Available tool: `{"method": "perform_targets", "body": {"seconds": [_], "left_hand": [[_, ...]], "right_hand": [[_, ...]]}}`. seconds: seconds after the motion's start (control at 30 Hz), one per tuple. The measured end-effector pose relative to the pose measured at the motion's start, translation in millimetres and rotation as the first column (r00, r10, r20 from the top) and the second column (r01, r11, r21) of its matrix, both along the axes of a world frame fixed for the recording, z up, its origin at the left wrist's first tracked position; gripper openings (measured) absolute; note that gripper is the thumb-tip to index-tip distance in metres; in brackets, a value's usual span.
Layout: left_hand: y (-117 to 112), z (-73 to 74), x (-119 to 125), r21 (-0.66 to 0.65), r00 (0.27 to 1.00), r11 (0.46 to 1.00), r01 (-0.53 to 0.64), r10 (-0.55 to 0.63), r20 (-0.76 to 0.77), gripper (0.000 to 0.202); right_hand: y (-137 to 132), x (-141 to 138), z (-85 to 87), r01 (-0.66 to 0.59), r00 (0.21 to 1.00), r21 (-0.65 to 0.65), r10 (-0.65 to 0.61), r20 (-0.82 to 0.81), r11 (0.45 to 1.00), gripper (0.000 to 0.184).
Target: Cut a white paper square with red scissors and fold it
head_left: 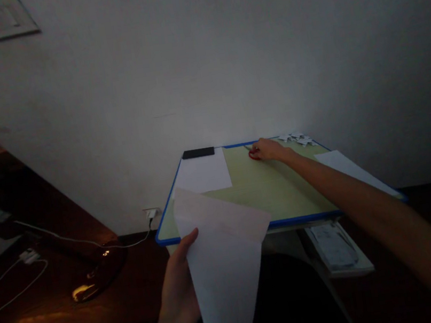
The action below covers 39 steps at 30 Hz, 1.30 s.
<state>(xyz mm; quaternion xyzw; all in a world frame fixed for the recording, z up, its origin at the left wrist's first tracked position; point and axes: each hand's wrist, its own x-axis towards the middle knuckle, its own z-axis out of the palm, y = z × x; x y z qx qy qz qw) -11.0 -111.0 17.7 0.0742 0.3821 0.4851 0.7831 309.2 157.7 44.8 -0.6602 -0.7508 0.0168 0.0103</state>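
My left hand grips a folded sheet of white paper by its left edge, the thumb lying on top. The paper hangs upright in front of the table's near edge, wide at the top and narrower below. At the far side of the table, my right hand is closed on a pair of scissors with red handles. Their blades point left, and the fingers hide part of the handles. Small white paper cut-outs lie just right of that hand.
The yellow-green table has a blue rim and stands against the wall. A white sheet with a black flat object lies back left; another sheet lies right. An open drawer sits below. A cable runs left.
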Motion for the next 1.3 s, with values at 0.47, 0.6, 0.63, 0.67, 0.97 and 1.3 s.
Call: {"method": "perform_targets", "body": {"seconds": [0.47,0.6,0.63,0.67,0.97,1.3], "left_hand": [[115,34.3,13,0.34,0.78,0.841,0.421,-0.144,-0.608,0.051],[152,35.9,33,0.345,0.717,0.812,0.471,-0.124,-0.686,0.056],[159,34.0,37,0.345,0.699,0.813,0.469,-0.103,-0.707,0.062],[166,31.5,41,0.347,0.682,0.816,0.463,-0.078,-0.727,0.068],[178,9.9,60,0.378,0.637,0.805,0.458,0.0,-0.771,0.08],[165,16.1,68,0.463,0.686,0.804,0.372,0.098,-0.721,0.065]], "right_hand": [[-18,1,-0.5,0.209,0.974,-0.084,-0.215,-0.067,0.974,0.039],[-34,7,7.1,0.194,0.97,-0.111,-0.208,-0.123,0.975,0.037],[-39,10,9.1,0.178,0.97,-0.106,-0.192,-0.148,0.978,0.037],[-46,13,10.6,0.157,0.968,-0.093,-0.172,-0.18,0.983,0.037],[-208,60,-17.3,-0.105,0.802,0.044,0.11,-0.587,0.994,0.049],[-347,37,-80.4,0.143,0.456,-0.002,-0.067,-0.887,0.99,0.062]]}}
